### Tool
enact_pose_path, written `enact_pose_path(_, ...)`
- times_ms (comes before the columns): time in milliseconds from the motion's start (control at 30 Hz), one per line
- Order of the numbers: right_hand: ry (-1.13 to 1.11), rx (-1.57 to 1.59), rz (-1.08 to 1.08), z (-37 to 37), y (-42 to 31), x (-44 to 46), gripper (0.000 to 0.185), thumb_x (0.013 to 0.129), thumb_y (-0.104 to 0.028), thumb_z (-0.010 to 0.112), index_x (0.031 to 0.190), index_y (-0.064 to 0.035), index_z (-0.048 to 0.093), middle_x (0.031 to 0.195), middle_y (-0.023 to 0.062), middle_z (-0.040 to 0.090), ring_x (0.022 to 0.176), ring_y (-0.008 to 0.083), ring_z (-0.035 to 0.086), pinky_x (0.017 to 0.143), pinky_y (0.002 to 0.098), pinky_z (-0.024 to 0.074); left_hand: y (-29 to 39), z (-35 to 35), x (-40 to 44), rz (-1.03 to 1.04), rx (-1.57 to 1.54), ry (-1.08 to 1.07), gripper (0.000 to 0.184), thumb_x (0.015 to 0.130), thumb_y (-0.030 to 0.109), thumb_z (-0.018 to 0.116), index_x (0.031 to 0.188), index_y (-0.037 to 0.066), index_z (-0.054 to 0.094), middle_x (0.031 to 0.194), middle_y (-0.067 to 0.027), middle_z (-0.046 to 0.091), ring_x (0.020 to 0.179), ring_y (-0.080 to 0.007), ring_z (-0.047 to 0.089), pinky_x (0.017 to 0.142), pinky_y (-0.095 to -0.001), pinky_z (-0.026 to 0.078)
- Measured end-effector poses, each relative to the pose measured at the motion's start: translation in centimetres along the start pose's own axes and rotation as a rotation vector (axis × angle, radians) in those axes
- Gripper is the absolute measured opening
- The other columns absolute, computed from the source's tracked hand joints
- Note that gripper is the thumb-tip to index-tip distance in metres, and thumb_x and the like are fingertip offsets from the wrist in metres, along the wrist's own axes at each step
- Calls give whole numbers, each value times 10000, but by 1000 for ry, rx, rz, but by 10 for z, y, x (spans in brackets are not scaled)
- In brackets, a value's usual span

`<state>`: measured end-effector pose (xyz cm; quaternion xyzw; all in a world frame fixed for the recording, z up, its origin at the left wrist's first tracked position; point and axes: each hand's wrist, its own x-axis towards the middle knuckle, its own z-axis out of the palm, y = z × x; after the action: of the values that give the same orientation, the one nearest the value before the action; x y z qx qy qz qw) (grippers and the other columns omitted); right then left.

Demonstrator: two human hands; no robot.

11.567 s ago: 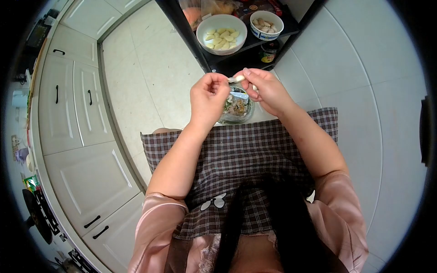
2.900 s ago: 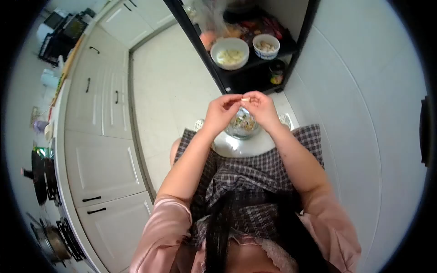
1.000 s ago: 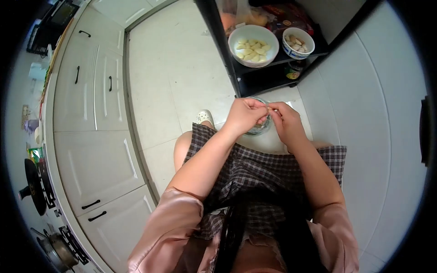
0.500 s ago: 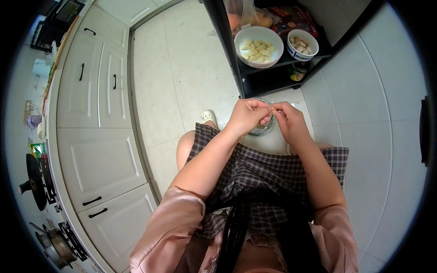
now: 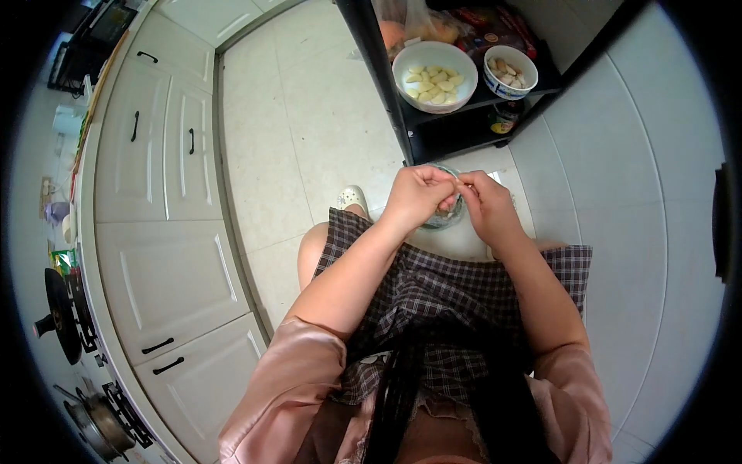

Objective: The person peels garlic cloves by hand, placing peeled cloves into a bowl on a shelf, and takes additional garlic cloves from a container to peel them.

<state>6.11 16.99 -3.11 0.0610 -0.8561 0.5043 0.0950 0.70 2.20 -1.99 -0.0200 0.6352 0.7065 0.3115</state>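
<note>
My left hand point(image 5: 421, 195) and my right hand point(image 5: 489, 206) meet in front of me, fingertips pinched together on a small pale garlic clove point(image 5: 456, 182). Fingers cover most of it. Right under them stands a clear round bowl point(image 5: 444, 224), its contents mostly hidden by my hands. On the black shelf ahead, a white bowl point(image 5: 456, 54) contains several peeled garlic cloves point(image 5: 434, 83). Beside it, a smaller patterned bowl point(image 5: 508, 92) contains cloves with skin still on.
The black shelf unit point(image 5: 456, 143) also carries plastic bags point(image 5: 421, 23) and a dark bottle point(image 5: 506, 117) on its lower level. White cabinets point(image 5: 170, 271) line the left, with a pan point(image 5: 62, 317) and a pot point(image 5: 100, 425) on the counter. A tiled wall point(image 5: 618, 232) is on the right.
The view has shifted slightly, so the shelf and bowls sit a little further up and left. Both hands stay pinched together, with only slight finger movement.
</note>
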Motion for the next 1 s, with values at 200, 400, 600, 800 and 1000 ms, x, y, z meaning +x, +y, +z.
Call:
enact_pose_path(200,-15,-30,-18,4,1,1,124,849,-52,549,962,-7,524,824,179,604,750,324,609,653,356,477,-9,-2,3,78,125,66,96,791,32,610,828,-57,612,716,-59,622,595,-80,558,549,-190,445)
enact_pose_path(400,57,312,106,9,12,3,138,857,-69,571,964,11,537,802,146,629,717,175,630,614,275,483,-4,-3,4,129,124,57,100,776,63,635,800,-27,601,709,-36,615,606,-70,554,570,-193,448)
enact_pose_path(600,57,151,63,-1,7,1,144,844,-61,583,971,-1,547,796,140,625,706,193,629,603,288,479,2,-3,2,44,81,5,160,814,125,663,846,-26,622,735,-38,630,595,-70,540,561,-185,440)
enact_pose_path(800,62,65,-35,1,8,3,132,836,-48,588,958,-13,552,802,148,627,687,226,628,584,286,473,-3,-7,5,-10,18,-66,143,834,129,647,881,-3,618,756,-19,612,618,-59,508,570,-179,411)
enact_pose_path(1000,22,309,177,3,6,3,153,824,-44,617,956,1,554,818,93,633,704,98,597,620,226,468,2,-7,4,-78,-89,-144,133,865,170,606,864,41,573,711,27,538,620,-35,461,547,-157,357)
